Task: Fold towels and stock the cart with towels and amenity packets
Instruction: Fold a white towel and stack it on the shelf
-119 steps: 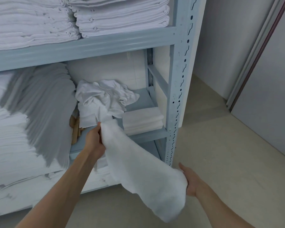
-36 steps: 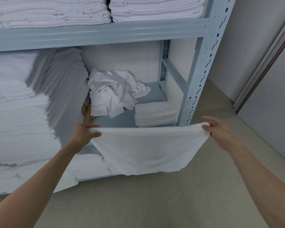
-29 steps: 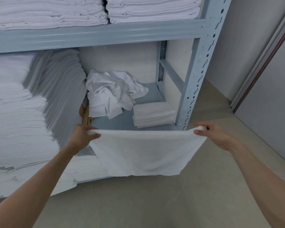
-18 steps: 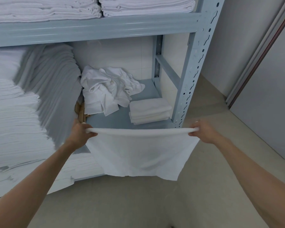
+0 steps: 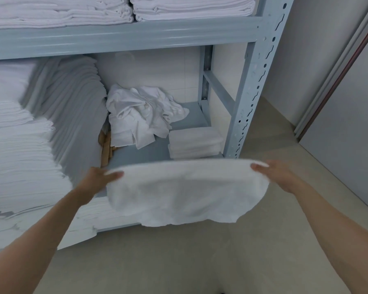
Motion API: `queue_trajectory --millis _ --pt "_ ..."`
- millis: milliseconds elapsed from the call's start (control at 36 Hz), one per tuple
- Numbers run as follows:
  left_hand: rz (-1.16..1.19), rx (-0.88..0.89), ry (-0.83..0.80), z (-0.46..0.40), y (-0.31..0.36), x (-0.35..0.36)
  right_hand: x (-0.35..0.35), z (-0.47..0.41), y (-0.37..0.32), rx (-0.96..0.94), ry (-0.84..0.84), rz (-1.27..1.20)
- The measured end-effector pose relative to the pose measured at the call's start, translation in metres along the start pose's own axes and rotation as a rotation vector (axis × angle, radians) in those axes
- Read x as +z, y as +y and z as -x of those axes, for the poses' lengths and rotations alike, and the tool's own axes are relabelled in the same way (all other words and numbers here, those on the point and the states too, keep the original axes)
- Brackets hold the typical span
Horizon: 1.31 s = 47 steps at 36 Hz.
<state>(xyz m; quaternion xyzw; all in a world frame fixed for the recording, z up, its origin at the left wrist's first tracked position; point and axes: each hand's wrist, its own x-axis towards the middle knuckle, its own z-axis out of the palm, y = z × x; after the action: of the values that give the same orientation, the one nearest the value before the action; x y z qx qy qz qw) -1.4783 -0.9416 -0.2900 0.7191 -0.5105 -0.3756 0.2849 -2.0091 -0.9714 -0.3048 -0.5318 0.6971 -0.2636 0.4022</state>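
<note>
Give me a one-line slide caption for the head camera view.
Both hands, left and right, hold a white towel stretched before a shelf of linens.

Crumpled heap [image 5: 142, 115] sits at the shelf's [image 5: 140, 153] back; folded stack [image 5: 194, 142] right of it; held towel [image 5: 185, 194] in front.

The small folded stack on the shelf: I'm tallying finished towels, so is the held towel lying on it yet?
No, the towel hangs between left hand and right hand, in front of the small folded stack.
</note>
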Motion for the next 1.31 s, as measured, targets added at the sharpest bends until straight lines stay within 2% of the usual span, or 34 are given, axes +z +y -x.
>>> queue_trajectory --millis 56,139,250,472,528,611,667,750,1056,1167,1306 --pt "-0.077 -0.076 -0.021 0.003 -0.004 0.013 0.011 -0.007 0.005 0.014 0.036 0.213" --pt "0.035 -0.080 0.035 0.002 -0.005 0.026 0.021 -0.015 0.012 0.007 0.125 0.250" --pt "0.220 -0.135 0.044 0.005 -0.003 0.025 0.019 -0.014 0.015 0.052 0.228 0.115" --pt "0.481 -0.193 -0.098 0.007 -0.001 -0.003 0.004 -0.005 0.009 0.093 0.126 -0.241" --pt "0.483 -0.229 -0.084 0.007 0.000 -0.001 0.005 -0.004 0.005 0.120 0.123 -0.278" --pt "0.407 -0.279 0.024 0.006 0.007 0.018 0.018 -0.006 0.000 0.180 0.170 -0.225" --pt "0.351 -0.259 0.070 0.007 0.014 0.037 0.030 -0.007 -0.005 0.201 0.203 -0.159" --pt "0.273 -0.198 0.040 0.014 0.030 0.068 0.051 -0.001 -0.018 0.175 0.202 -0.096" --pt "0.127 0.029 -0.070 0.032 0.097 0.153 0.125 0.043 -0.097 -0.145 -0.014 -0.023" --pt "0.103 0.103 -0.103 0.034 0.115 0.161 0.139 0.055 -0.117 -0.192 -0.142 -0.173" --pt "0.097 0.119 -0.128 0.027 0.118 0.150 0.132 0.050 -0.120 -0.118 -0.280 -0.428"
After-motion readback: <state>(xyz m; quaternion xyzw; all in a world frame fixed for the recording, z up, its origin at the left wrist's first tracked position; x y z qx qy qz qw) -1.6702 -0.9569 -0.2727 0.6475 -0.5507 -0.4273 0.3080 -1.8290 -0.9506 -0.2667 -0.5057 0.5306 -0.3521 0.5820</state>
